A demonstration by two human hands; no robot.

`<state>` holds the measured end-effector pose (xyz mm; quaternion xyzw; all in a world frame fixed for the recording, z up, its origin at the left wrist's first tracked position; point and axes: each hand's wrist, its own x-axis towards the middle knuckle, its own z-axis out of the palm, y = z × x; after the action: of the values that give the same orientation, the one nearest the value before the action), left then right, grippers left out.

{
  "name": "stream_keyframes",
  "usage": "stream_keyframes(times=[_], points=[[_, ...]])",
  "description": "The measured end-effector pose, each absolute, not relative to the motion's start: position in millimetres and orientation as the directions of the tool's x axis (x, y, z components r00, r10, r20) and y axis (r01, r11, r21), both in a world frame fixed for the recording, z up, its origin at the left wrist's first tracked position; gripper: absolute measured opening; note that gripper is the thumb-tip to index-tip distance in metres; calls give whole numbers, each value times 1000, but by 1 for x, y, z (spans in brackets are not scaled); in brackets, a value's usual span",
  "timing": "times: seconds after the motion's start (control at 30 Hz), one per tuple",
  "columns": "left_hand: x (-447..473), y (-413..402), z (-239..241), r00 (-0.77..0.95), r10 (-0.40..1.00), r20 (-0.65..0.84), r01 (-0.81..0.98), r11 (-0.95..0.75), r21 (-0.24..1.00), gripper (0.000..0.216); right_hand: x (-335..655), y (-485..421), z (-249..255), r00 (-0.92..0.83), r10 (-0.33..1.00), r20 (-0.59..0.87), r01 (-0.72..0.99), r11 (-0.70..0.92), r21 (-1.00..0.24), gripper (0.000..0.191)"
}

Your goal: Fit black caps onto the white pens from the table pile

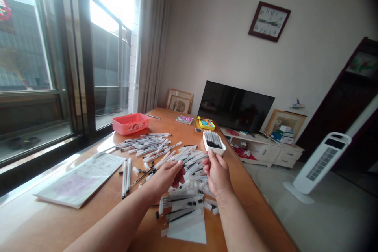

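Head view: pinches a pen barrel (196,158) in right hand (217,170), presses fingertips of left hand (167,176) together near its other end. Shows loose pens (153,142) beyond left grip, white tray (219,151) just beyond right.

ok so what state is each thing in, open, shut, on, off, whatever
Pink box, open
White box, open, holding pens
Loose pens, scattered
Left hand, fingers curled, hold unclear
Right hand, fingers curled, hold unclear
Television, screen dark
Curtain, gathered aside
Tower fan, on or off unclear
Cabinet drawers, shut
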<state>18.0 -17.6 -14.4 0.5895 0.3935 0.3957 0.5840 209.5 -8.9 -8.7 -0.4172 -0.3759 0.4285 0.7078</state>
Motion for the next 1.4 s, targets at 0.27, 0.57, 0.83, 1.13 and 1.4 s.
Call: stream_keyframes(times=[0.27,0.57,0.83,1.13,1.4], points=[[20,-19,-12,375,925,64,-61,-45,997,40,209,-7,-11,355,918,175,-300,290,-909,43],[16,-12,-15,278,960,-36,86,13,996,39,224,-2,-10,449,870,203,-243,337,-909,43],[6,1,-27,127,992,2,300,-40,953,35,243,0,-6,617,744,256,-126,415,-901,43],[-16,20,-42,74,981,177,503,-190,843,26,267,11,-13,732,663,160,-161,396,-904,39],[-17,19,-44,76,978,192,591,-199,782,23,260,5,-5,681,679,273,-92,450,-888,43]])
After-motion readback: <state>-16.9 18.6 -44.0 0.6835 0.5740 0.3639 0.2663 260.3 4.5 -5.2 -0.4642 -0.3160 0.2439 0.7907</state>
